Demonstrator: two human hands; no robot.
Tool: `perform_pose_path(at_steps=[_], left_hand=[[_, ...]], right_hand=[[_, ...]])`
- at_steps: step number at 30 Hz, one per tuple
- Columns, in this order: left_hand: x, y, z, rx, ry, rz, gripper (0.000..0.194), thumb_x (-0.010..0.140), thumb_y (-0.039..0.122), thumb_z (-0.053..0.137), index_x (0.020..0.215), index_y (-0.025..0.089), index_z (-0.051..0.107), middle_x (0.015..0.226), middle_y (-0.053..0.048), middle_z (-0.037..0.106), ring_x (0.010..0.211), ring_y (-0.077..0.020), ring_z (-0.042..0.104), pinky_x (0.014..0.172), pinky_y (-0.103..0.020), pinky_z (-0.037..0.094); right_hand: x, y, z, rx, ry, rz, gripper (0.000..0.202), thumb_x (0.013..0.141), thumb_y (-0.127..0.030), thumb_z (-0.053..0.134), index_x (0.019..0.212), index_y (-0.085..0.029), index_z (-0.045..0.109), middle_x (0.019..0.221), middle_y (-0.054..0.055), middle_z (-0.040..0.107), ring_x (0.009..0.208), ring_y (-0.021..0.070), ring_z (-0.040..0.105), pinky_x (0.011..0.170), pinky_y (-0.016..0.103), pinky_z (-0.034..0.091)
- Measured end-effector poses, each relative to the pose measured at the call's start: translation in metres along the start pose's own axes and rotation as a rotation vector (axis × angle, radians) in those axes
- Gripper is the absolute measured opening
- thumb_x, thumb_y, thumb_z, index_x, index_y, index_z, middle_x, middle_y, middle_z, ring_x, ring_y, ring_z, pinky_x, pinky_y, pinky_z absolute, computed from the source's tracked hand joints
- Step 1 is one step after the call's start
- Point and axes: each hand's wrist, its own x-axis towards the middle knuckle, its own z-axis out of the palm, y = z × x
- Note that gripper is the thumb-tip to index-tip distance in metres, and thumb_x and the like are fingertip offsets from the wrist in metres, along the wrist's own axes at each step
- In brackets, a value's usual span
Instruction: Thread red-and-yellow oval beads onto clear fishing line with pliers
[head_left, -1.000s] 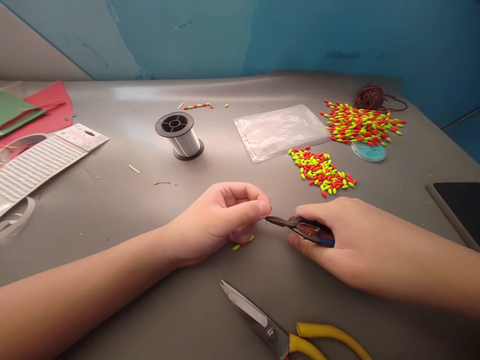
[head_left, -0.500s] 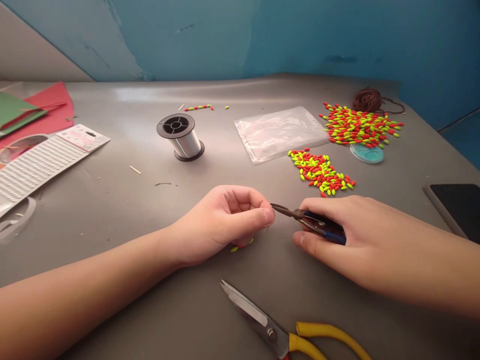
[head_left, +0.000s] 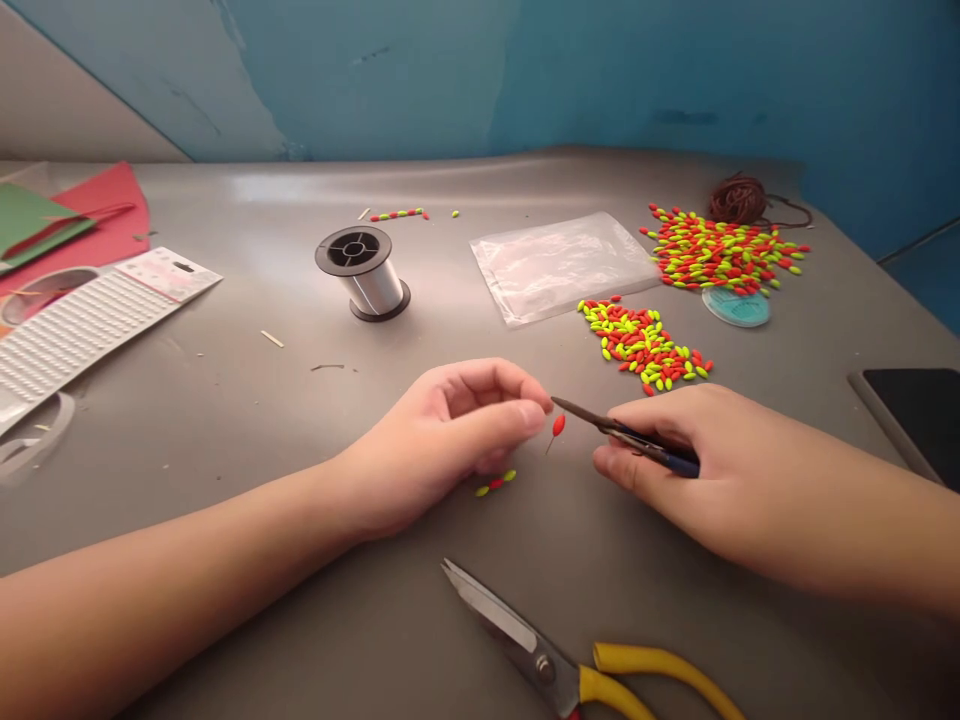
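My right hand (head_left: 697, 465) grips a pair of pliers (head_left: 600, 420) with dark narrow jaws and blue handles. The jaws look nearly closed, and their tips lie at the fingertips of my left hand (head_left: 472, 420). Thumb and forefinger of that hand are pinched together; what sits between them is hidden. Just right of the thumb shows a red bead (head_left: 558, 426) with a thin wire end sticking out below it. Under my left hand is a short row of green and red beads (head_left: 496, 484); whether it joins the red bead I cannot tell.
Scissors (head_left: 544, 665) with yellow handles lie in front. Behind my hands are a spool of clear line (head_left: 375, 288), a plastic bag (head_left: 559, 270), a near bead pile (head_left: 645, 345), a larger pile (head_left: 720, 250) and brown cord (head_left: 737, 200). A phone (head_left: 911, 410) rests at right, a white-studded card (head_left: 97, 320) left.
The plier jaws have turned and closed up, and the pliers have shifted slightly right. A red bead with a wire end has come into sight beside my left fingertips. More of the short bead row shows.
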Motion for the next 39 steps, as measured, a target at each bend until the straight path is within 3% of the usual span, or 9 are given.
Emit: perform_pose_path(at_steps=[3,6,8,11,13,15,20,30,39], left_hand=[[0.002,0.001,0.002,-0.181,0.017,0.051,0.023,0.09,0.035,0.076,0.104,0.017,0.075,0.098,-0.007,0.07,0.091,-0.0181,0.065,0.082,-0.028,0.056],[0.002,-0.001,0.004,-0.315,-0.122,-0.051,0.029,0.098,0.042,0.063,0.104,0.015,0.074,0.108,-0.012,0.071,0.106,-0.0246,0.069,0.098,-0.038,0.058],[0.001,-0.004,0.006,-0.344,-0.241,-0.138,0.035,0.103,0.044,0.056,0.104,0.014,0.074,0.106,-0.014,0.071,0.102,-0.0248,0.072,0.096,-0.041,0.06],[0.0,-0.01,0.008,-0.31,-0.31,-0.171,0.039,0.105,0.046,0.055,0.1,0.012,0.074,0.101,-0.013,0.071,0.092,-0.0235,0.075,0.083,-0.036,0.064],[0.0,-0.012,0.008,-0.305,-0.307,-0.177,0.037,0.106,0.045,0.056,0.096,0.013,0.073,0.095,-0.011,0.071,0.084,-0.022,0.076,0.073,-0.033,0.064],[0.001,-0.013,0.008,-0.314,-0.296,-0.179,0.033,0.105,0.041,0.059,0.095,0.014,0.073,0.088,-0.009,0.071,0.076,-0.0202,0.076,0.069,-0.032,0.064],[0.001,-0.017,0.008,-0.32,-0.267,-0.121,0.027,0.105,0.035,0.063,0.098,0.012,0.076,0.096,-0.012,0.077,0.086,-0.0191,0.078,0.085,-0.031,0.063],[0.001,-0.021,0.01,-0.35,-0.271,-0.071,0.032,0.108,0.033,0.057,0.097,0.01,0.078,0.103,-0.016,0.083,0.1,-0.0205,0.08,0.1,-0.033,0.06],[0.001,-0.019,0.011,-0.325,-0.263,-0.046,0.033,0.109,0.029,0.052,0.085,0.013,0.067,0.117,-0.017,0.081,0.108,-0.0228,0.081,0.105,-0.035,0.057]], right_hand=[[-0.001,-0.002,-0.008,0.176,-0.092,0.067,0.043,0.088,-0.063,0.064,0.072,-0.024,0.056,0.068,0.0,0.058,0.058,0.0174,0.05,0.048,0.028,0.035],[-0.001,-0.002,-0.013,0.408,-0.275,0.129,0.043,0.08,-0.065,0.074,0.077,-0.025,0.057,0.062,-0.004,0.05,0.052,0.0148,0.041,0.046,0.027,0.033],[0.0,-0.001,-0.011,0.46,-0.318,0.126,0.041,0.08,-0.062,0.076,0.077,-0.025,0.06,0.06,-0.005,0.047,0.052,0.014,0.039,0.047,0.027,0.032],[0.003,0.001,-0.005,0.342,-0.171,0.084,0.038,0.083,-0.059,0.076,0.077,-0.023,0.067,0.063,-0.002,0.056,0.054,0.0149,0.046,0.047,0.027,0.034],[0.004,0.004,0.0,0.269,-0.1,0.038,0.037,0.088,-0.058,0.073,0.078,-0.022,0.071,0.067,-0.001,0.061,0.058,0.0159,0.051,0.048,0.027,0.035],[0.006,0.006,0.004,0.257,-0.117,-0.009,0.037,0.093,-0.054,0.068,0.079,-0.021,0.072,0.072,0.0,0.065,0.064,0.0173,0.055,0.051,0.026,0.036],[0.008,0.004,0.005,0.27,-0.181,-0.027,0.036,0.102,-0.049,0.057,0.09,-0.022,0.078,0.088,0.0,0.076,0.081,0.02,0.063,0.055,0.026,0.038],[0.006,0.005,0.007,0.317,-0.124,0.034,0.036,0.085,-0.057,0.074,0.083,-0.021,0.078,0.079,0.001,0.076,0.069,0.0208,0.062,0.048,0.024,0.038],[0.014,0.016,0.005,0.475,-0.336,0.063,0.042,0.096,-0.063,0.066,0.11,-0.026,0.081,0.102,0.002,0.081,0.085,0.0241,0.07,0.056,0.024,0.046]])
